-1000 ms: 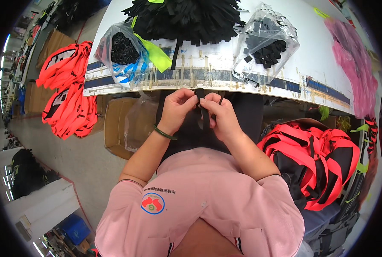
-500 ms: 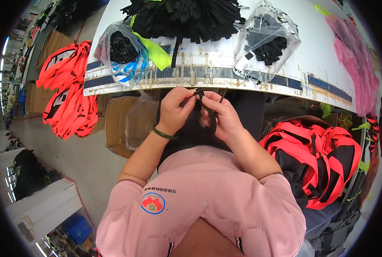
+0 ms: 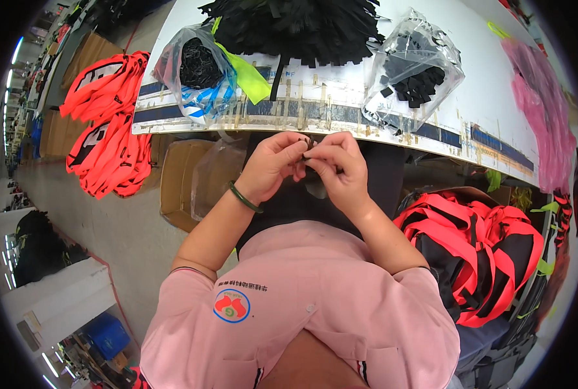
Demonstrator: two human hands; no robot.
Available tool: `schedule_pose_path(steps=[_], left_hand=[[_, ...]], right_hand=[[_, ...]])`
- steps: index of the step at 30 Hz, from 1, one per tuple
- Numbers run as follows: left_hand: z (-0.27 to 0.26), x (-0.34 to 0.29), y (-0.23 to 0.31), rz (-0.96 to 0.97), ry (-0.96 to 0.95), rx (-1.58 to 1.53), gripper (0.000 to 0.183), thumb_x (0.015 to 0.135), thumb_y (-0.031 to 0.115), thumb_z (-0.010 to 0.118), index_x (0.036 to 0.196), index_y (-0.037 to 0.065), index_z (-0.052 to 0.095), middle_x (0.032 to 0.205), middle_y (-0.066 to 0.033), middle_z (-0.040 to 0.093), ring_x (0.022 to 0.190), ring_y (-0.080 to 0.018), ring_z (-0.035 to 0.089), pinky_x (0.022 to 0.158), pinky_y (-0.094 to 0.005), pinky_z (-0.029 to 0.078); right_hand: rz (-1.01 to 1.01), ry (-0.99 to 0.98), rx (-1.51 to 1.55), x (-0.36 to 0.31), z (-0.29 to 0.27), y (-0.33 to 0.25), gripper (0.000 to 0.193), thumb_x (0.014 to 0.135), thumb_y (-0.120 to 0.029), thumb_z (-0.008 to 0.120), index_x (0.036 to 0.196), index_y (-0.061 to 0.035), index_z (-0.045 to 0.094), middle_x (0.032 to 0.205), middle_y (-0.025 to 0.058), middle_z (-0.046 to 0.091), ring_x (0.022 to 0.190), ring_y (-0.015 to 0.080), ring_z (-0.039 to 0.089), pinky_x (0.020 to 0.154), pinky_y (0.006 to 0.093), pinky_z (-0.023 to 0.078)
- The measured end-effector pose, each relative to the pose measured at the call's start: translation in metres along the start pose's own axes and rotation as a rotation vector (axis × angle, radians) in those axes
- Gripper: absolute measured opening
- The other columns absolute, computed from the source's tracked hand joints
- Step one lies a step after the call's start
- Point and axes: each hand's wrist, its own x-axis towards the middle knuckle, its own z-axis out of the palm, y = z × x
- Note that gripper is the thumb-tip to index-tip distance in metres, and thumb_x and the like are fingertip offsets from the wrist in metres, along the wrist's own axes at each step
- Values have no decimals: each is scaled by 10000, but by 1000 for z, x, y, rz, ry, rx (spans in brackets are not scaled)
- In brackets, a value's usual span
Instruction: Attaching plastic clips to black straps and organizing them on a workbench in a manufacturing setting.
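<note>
Just off the table's front edge, my two hands meet over my lap with fingertips pinched close together. Between them is a black webbing strap (image 3: pixel 315 185), mostly covered by my fingers, its loose part hanging dark against my dark trousers. My left hand (image 3: pixel 276 163), with a green bangle (image 3: pixel 244 197) at the wrist, grips one part of it. Thumb and fingertips of my right hand (image 3: pixel 342 167) pinch it at the right. Any small fitting at the pinch is hidden. Ahead on the table lies a large pile of black strap pieces (image 3: pixel 295 29).
On the white table (image 3: pixel 480 107) sit a clear bag of black plastic parts (image 3: pixel 199 63), a bag of black pieces (image 3: pixel 420 84) and neon-yellow fabric (image 3: pixel 250 78). Pink plastic (image 3: pixel 540 117) drapes at right. Red-and-black straps (image 3: pixel 477 246) fill a box at right; more red bundles (image 3: pixel 107 159) hang left.
My right hand has turned inward, its fingertips now pinching beside my left. The strap's loop, seen clearly before, is now mostly covered. The whole view has shifted slightly.
</note>
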Motion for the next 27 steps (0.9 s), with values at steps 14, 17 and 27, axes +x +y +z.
schedule_pose_path(steps=[14, 17, 27], left_hand=[[-24, 21, -1, 401, 239, 194, 97, 819, -9, 624, 913, -3, 598, 913, -83, 632, 813, -131, 599, 738, -258, 505], [-11, 15, -10, 577, 217, 218, 152, 763, -79, 652, 889, -10, 600, 933, -115, 632, 856, -162, 603, 797, -266, 489], [0, 7, -19, 850, 95, 441, 187, 731, -133, 643, 875, -14, 628, 958, -133, 630, 926, -202, 609, 815, -283, 502]], right_hand=[[276, -98, 498, 6, -49, -66, 89, 781, 24, 625, 781, -18, 546, 668, -24, 505, 568, 32, 433, 501, 183, 327], [276, 93, 174, -3, -3, -24, 119, 802, -19, 621, 747, -27, 516, 603, -49, 459, 496, -6, 345, 434, 174, 275], [399, 103, 228, -4, 18, -8, 122, 782, -34, 621, 722, -29, 515, 597, -41, 466, 509, 8, 364, 447, 188, 306]])
